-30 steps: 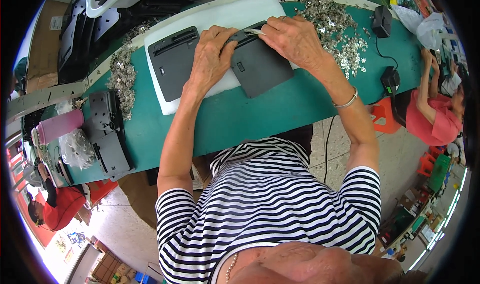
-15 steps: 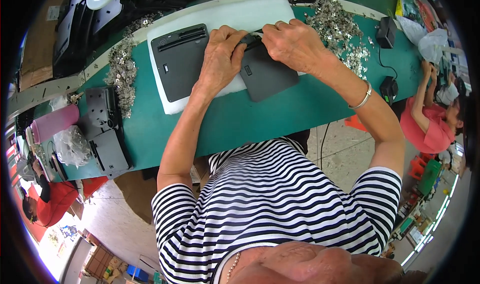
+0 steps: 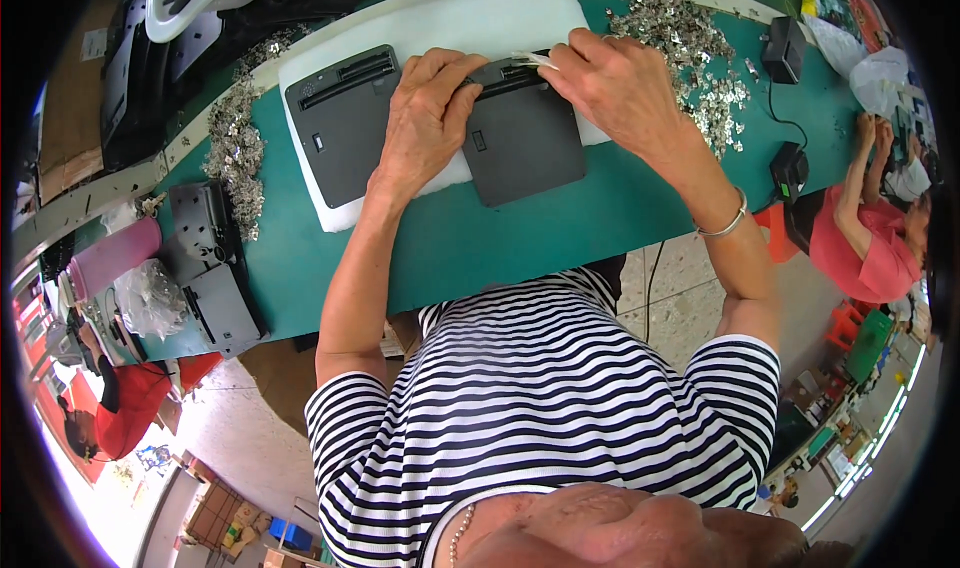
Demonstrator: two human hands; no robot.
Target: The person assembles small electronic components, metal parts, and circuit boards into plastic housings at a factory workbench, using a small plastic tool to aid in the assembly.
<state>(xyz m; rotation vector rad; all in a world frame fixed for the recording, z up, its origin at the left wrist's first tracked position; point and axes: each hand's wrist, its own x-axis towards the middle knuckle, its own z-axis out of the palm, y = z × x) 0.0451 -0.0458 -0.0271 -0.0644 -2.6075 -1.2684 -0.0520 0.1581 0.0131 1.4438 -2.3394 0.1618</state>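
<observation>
Since a second ago, the right hand (image 3: 620, 88) had moved up and pinched a small metal clip (image 3: 532, 61) at the slot of the dark panel (image 3: 525, 143), which lay on the white foam pad (image 3: 480, 18) on the bench (image 3: 620, 218), while the left hand (image 3: 425, 113) pressed flat on it, so the fitting seemed begun.

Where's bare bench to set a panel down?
Bare green bench along the near edge, below the white pad, between the dark parts stack and black box. Crowded: metal clip heaps right, left.

bare green table (image 3: 600, 218) nearside, metal clip heap (image 3: 690, 48) right, second panel (image 3: 340, 128) left
</observation>
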